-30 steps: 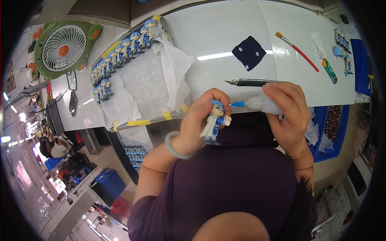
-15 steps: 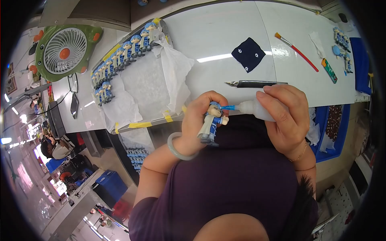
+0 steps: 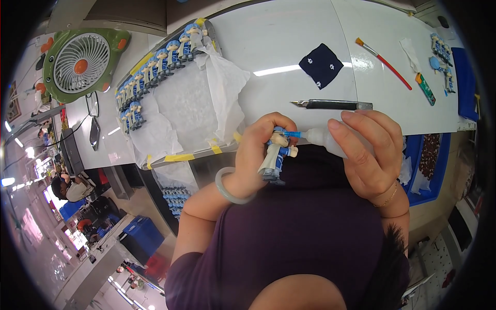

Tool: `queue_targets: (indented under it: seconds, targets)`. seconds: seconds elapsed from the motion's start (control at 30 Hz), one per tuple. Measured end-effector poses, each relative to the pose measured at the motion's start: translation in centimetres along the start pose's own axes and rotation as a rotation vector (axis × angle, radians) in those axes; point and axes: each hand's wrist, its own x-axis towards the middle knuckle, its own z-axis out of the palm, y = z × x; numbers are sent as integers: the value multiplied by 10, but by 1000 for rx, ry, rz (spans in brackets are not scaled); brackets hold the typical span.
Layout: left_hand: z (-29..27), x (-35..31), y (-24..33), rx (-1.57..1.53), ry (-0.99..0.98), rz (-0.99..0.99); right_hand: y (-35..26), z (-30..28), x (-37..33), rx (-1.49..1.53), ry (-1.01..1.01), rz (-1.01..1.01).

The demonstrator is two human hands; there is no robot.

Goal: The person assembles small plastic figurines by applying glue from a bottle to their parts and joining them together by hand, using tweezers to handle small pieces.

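Between the fingers and thumb of my left hand (image 3: pixel 257 142) is a small toy figurine (image 3: pixel 275 157) with blue hair, a blue outfit and a pale cape. It is held upright, slightly tilted, above my lap. My right hand (image 3: pixel 372 152) is wrapped round a white squeeze bottle (image 3: pixel 330 142) with a thin blue nozzle (image 3: pixel 292 134). The nozzle's tip is at the figurine's head by the hair; whether it touches cannot be made out. Just beyond my hands lies a craft knife (image 3: pixel 330 105) on the white table.
A paper-lined tray (image 3: pixel 191 156) with taped edges holds rows of similar figurines (image 3: pixel 161 59) at the left, beside a green fan (image 3: pixel 82 64). Farther off lie a dark cloth (image 3: pixel 321 66), a red-handled brush (image 3: pixel 385 63) and a green lighter (image 3: pixel 425 89). A blue bin (image 3: pixel 439 178) stands at right.
The figurine has turned and tilted a little in my left hand. My right hand and the bottle have shifted slightly right, with the nozzle still at the head.
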Motion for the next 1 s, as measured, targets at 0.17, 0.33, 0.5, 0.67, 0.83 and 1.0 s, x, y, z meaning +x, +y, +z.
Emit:
queue_targets:
  seconds: [0.17,0.33,0.5,0.67,0.83,1.0]
  targets:
    - [1,-1,-1,-31,7,-4,-1,-1,1,-20,2,-21]
    - [-1,-1,-2,-45,-5,-5,-2,-1,2,-26,12,-11]
    - [0,-1,-2,-18,18,-13,-1,1,1,-35,30,-41]
    - [0,-1,-3,31,20,13,-2,1,1,-28,27,-50]
    - [-1,-1,-2,56,15,9,-2,0,2,-29,27,-49]
    - [-1,0,-2,73,5,11,-2,-1,2,-30,21,-48]
